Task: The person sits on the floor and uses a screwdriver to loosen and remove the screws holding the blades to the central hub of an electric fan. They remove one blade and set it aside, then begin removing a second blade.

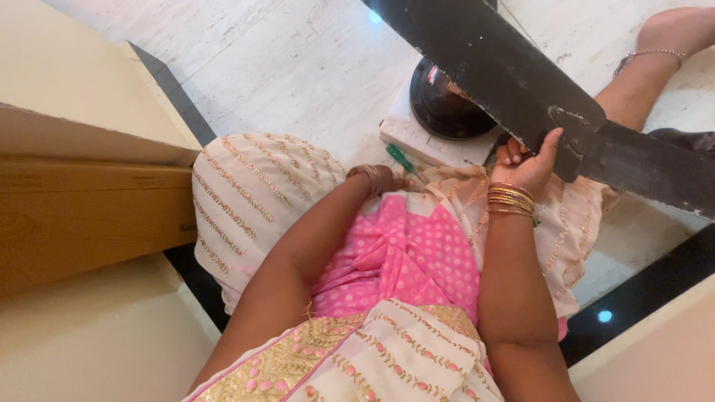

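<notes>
Right hand (527, 165): centre right of frame, fingers grasping the long dark metal fan blade (521, 82).
Left hand (391, 181): centre, fingers clenched on the green-handled screwdriver (401, 158).

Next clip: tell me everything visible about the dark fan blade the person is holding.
The long dark fan blade looks like flat painted metal, dusty and scuffed along its surface. It runs diagonally from the top of the view down to the right, where it joins a dark metal bracket fixed by a visible fastener. It passes over the round black fan motor housing on the white marble floor. The right hand grips its lower edge near the bracket.
</notes>
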